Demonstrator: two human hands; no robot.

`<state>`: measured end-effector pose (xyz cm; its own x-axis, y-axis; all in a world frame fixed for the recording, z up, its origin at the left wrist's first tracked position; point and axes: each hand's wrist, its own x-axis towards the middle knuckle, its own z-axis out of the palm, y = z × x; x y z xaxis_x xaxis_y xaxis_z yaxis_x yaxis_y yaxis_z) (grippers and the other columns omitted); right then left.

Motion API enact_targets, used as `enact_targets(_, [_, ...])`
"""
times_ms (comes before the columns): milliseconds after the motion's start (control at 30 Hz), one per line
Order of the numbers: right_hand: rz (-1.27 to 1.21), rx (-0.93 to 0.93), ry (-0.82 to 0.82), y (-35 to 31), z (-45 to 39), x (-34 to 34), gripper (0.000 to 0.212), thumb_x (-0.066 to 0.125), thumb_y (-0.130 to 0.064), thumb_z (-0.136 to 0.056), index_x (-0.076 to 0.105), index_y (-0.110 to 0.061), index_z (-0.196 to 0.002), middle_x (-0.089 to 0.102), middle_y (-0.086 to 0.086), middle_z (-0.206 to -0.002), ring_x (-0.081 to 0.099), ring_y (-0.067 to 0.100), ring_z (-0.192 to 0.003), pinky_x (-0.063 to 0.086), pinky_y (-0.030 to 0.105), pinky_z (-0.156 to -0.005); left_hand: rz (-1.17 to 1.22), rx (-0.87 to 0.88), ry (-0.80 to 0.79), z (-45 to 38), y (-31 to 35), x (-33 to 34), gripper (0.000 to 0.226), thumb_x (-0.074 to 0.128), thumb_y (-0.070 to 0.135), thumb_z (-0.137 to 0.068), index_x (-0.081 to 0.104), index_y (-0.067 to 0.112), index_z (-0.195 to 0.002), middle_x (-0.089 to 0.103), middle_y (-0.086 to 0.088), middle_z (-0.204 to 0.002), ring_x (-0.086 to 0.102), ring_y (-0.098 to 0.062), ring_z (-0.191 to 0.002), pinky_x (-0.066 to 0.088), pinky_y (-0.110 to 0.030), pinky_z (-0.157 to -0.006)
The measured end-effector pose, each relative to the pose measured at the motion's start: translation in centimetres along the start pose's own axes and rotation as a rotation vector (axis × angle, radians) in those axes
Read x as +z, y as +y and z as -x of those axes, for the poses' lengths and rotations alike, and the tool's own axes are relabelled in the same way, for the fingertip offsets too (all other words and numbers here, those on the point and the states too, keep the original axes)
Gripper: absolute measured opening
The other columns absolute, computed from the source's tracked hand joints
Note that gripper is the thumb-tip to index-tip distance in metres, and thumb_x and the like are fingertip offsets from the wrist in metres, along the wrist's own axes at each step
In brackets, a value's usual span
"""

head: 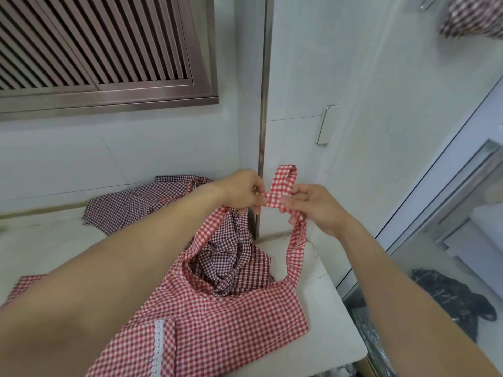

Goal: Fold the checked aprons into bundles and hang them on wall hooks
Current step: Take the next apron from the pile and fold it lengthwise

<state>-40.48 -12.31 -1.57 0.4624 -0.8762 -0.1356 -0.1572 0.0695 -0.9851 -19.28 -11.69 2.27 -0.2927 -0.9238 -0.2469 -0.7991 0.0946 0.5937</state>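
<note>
A red-and-white checked apron [217, 322] lies on the white counter [332, 317], with its neck strap [283, 183] lifted into a small loop above it. My left hand [242, 190] pinches the strap at the loop's left side. My right hand [313, 208] grips the strap on the right, where it runs down to the bib. A dark purple checked apron [234, 262] lies crumpled under the strap loop. Another dark checked apron [136, 205] is spread at the back of the counter. A checked bundle [473, 17] hangs on the wall at the top right.
A metal hook [324, 126] sits on the white wall above my hands. A louvred metal window [95, 50] fills the upper left. To the right, past the counter edge, are a glass panel [435, 213] and a black bag [449, 300] lower down.
</note>
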Motion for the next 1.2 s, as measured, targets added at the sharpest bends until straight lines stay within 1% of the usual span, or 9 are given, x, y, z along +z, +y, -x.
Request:
enact_targets(167, [0.327,0.271,-0.189,0.8,0.7,-4.4,0.018,0.077,-0.014,-0.084,0.072,0.001,-0.093,0.075,0.018,-0.088,0.069,0.019,-0.065,0.058,0.031,-0.065,0.023,-0.02,0.174,-0.7,-1.6,1.2,0.025,0.071,0.037,-0.089,0.07,0.012,-0.088,0.073,0.003,-0.069,0.061,-0.006,-0.047,0.048,-0.021,-0.047])
enact_targets(300, [0.246,0.303,0.071,2.8,0.7,-6.6,0.019,0.078,-0.015,-0.084,0.07,0.002,-0.085,0.065,0.014,-0.068,0.051,0.015,-0.047,0.053,0.03,-0.055,-0.176,-0.105,-0.121,-0.9,-4.7,2.4,0.021,0.074,0.039,-0.087,0.073,0.018,-0.085,0.073,0.006,-0.076,0.068,-0.011,-0.069,0.057,-0.029,-0.071])
enact_targets(400, [0.164,0.328,0.17,4.7,0.9,-6.9,0.021,0.08,-0.015,-0.082,0.065,-0.001,-0.078,0.044,0.001,-0.049,0.037,0.012,-0.038,0.055,0.032,-0.058,-0.198,-0.168,-0.178,-0.8,-7.0,3.1,0.023,0.069,0.041,-0.09,0.075,0.02,-0.082,0.073,0.01,-0.082,0.064,-0.008,-0.082,0.046,-0.029,-0.083])
enact_targets(600, [0.017,0.374,0.216,7.9,1.7,-7.5,0.021,0.073,-0.018,-0.087,0.059,-0.003,-0.083,0.049,0.005,-0.055,0.041,0.015,-0.046,0.054,0.034,-0.062,0.017,-0.393,-0.36,0.7,-9.5,3.8,0.045,0.073,0.05,-0.083,0.069,0.018,-0.114,0.062,0.004,-0.118,0.056,-0.018,-0.112,0.045,-0.032,-0.098])
enact_targets(667, [-0.01,0.37,0.242,8.4,2.0,-8.3,0.02,0.069,-0.02,-0.091,0.059,-0.004,-0.083,0.054,0.007,-0.062,0.041,0.014,-0.048,0.05,0.034,-0.062,0.065,-0.404,-0.429,1.6,-10.3,3.7,0.032,0.077,0.043,-0.082,0.071,0.02,-0.104,0.065,0.005,-0.113,0.057,-0.017,-0.112,0.045,-0.031,-0.098])
enact_targets(800, [0.159,0.433,0.235,9.6,2.5,-9.7,0.021,0.067,-0.022,-0.093,0.066,-0.001,-0.092,0.069,0.009,-0.076,0.042,0.012,-0.049,0.041,0.028,-0.055,-0.004,-0.283,-0.064,2.3,-12.7,4.2,0.021,0.079,0.038,-0.081,0.071,0.021,-0.089,0.069,0.003,-0.097,0.061,-0.016,-0.092,0.047,-0.027,-0.08])
enact_targets(1000, [0.24,0.468,0.617,13.5,2.1,-9.6,0.026,0.067,-0.02,-0.094,0.067,0.005,-0.093,0.068,0.013,-0.076,0.055,0.02,-0.057,0.047,0.029,-0.053,-0.049,-0.214,0.606,4.5,-14.3,10.6,0.024,0.064,0.013,-0.088,0.063,0.008,-0.111,0.063,-0.007,-0.105,0.057,-0.024,-0.101,0.048,-0.04,-0.093])
enact_targets(1100, [0.426,0.508,0.754,15.9,2.1,-7.8,0.03,0.061,-0.034,-0.087,0.07,-0.006,-0.094,0.066,0.015,-0.088,0.061,0.032,-0.084,0.052,0.042,-0.081,-0.044,-0.226,0.742,7.8,-16.6,12.5,0.018,0.064,0.002,-0.08,0.062,0.009,-0.096,0.06,-0.004,-0.092,0.055,-0.02,-0.087,0.05,-0.038,-0.08])
enact_targets(1200, [0.621,0.359,0.894,16.8,2.1,-3.8,0.029,0.061,-0.023,-0.085,0.061,-0.008,-0.111,0.055,0.022,-0.118,0.054,0.037,-0.107,0.047,0.043,-0.087,0.078,-0.359,0.669,12.1,-18.6,14.4,0.016,0.067,0.004,-0.08,0.062,0.012,-0.092,0.062,-0.002,-0.088,0.058,-0.017,-0.075,0.05,-0.032,-0.07])
